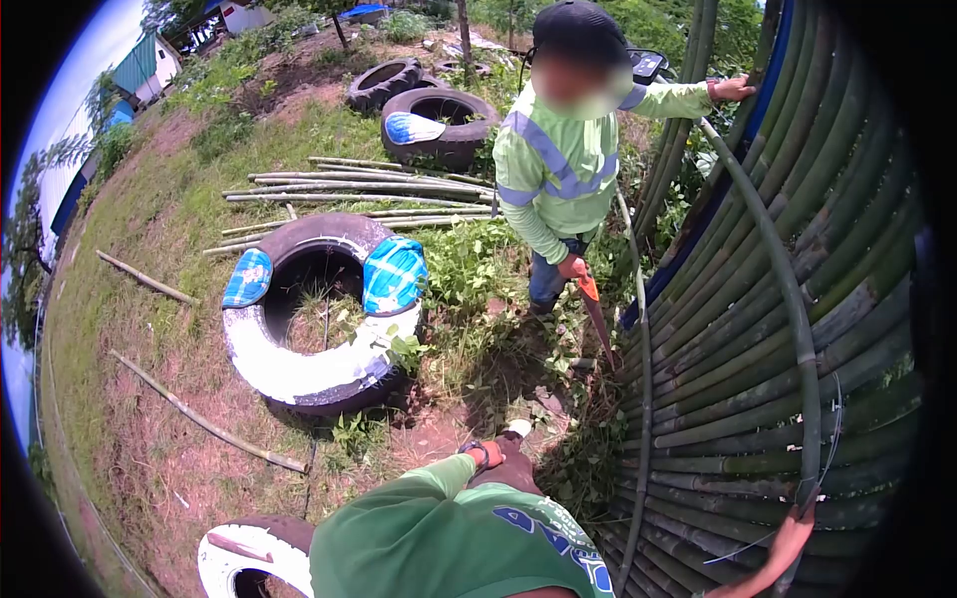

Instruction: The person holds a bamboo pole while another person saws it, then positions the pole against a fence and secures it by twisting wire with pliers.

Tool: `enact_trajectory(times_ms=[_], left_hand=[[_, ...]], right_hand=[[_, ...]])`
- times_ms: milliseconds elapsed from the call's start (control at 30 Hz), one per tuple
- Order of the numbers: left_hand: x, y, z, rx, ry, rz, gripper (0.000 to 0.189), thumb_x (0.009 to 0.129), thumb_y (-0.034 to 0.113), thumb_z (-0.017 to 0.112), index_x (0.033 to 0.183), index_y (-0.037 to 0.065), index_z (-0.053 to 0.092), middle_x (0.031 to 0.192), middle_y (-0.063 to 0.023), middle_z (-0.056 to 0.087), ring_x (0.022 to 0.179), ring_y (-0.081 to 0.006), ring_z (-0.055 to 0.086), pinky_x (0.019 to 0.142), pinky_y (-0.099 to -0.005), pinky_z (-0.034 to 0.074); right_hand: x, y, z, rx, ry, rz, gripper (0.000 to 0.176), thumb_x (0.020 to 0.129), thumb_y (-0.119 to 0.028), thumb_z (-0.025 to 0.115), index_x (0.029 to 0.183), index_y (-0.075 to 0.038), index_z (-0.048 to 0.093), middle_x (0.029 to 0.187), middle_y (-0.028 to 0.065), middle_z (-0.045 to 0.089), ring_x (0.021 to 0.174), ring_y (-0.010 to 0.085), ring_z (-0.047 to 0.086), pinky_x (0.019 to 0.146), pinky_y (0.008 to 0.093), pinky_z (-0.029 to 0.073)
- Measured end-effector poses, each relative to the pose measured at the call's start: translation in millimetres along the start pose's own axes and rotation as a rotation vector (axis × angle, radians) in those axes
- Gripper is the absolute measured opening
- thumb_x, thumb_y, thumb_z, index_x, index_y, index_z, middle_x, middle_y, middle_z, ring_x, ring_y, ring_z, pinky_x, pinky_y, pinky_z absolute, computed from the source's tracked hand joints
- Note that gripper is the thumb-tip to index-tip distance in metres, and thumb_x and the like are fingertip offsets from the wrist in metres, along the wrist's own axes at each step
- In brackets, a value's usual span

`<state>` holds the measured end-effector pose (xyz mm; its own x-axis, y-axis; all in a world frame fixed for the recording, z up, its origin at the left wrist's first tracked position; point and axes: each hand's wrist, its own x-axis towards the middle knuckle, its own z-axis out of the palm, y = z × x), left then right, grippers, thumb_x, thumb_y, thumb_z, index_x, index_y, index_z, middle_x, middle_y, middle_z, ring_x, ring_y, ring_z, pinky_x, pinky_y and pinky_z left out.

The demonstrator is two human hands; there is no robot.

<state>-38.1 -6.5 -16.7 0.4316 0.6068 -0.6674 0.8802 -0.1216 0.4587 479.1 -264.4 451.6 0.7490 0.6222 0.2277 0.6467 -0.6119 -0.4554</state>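
Observation:
My left hand (492,454), with a dark band at the wrist, rests on my dark-trousered leg (510,470) and holds nothing. At the lower right, my right hand (795,528) has its fingers closed on a thin wire (835,439), against a curved bamboo pole (803,369). That pole crosses the many bamboo poles of a fence (738,463). Loose ends of the wire stick out above and to the left of the hand. My fingertips are small and hard to make out there.
Ahead, a person in a reflective shirt (558,164) holds an orange-handled saw (595,309) and touches the fence. Painted tires (289,384) and another tire (439,149) lie left and behind. Bamboo poles (369,185) and a loose pole (204,414) lie on the ground.

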Motion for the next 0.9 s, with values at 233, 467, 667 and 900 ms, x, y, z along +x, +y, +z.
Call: enact_trajectory(times_ms=[233, 467, 667, 900], left_hand=[[-5, 6, -7, 0.013, -0.017, 0.0, 0.045, 0.088, 0.043, 0.056, 0.103, 0.004, 0.072, 0.105, -0.0213, 0.07, 0.1, -0.0388, 0.065, 0.09, -0.0459, 0.05], [-5, 6, -5, 0.041, -0.022, -0.008, 0.044, 0.088, 0.044, 0.056, 0.103, 0.005, 0.072, 0.104, -0.0217, 0.069, 0.1, -0.0385, 0.066, 0.09, -0.046, 0.05], [-4, 6, -6, 0.009, -0.02, -0.004, 0.044, 0.088, 0.044, 0.056, 0.101, 0.005, 0.072, 0.105, -0.0222, 0.069, 0.1, -0.0395, 0.065, 0.09, -0.0462, 0.05], [-5, 12, -11, 0.071, -0.058, 0.041, 0.047, 0.091, 0.043, 0.052, 0.101, 0.002, 0.071, 0.107, -0.0232, 0.068, 0.103, -0.0411, 0.063, 0.093, -0.0461, 0.048]], right_hand=[[0, -2, 0, 0.016, 0.006, 0.005, 0.056, 0.09, -0.002, 0.041, 0.145, 0.006, 0.034, 0.146, 0.0263, 0.042, 0.137, 0.033, 0.04, 0.113, 0.035, 0.027], [0, 1, 1, 0.053, 0.005, 0.035, 0.057, 0.09, -0.004, 0.04, 0.145, 0.006, 0.035, 0.146, 0.0256, 0.042, 0.138, 0.0321, 0.04, 0.114, 0.0347, 0.027], [0, -10, -2, 0.017, -0.005, 0.07, 0.056, 0.09, -0.005, 0.04, 0.144, 0.006, 0.036, 0.146, 0.0256, 0.042, 0.139, 0.0316, 0.039, 0.114, 0.035, 0.026], [-4, -11, -2, -0.003, 0.026, 0.014, 0.056, 0.09, -0.007, 0.04, 0.145, 0.006, 0.036, 0.146, 0.0259, 0.042, 0.138, 0.0319, 0.04, 0.113, 0.0346, 0.028]])
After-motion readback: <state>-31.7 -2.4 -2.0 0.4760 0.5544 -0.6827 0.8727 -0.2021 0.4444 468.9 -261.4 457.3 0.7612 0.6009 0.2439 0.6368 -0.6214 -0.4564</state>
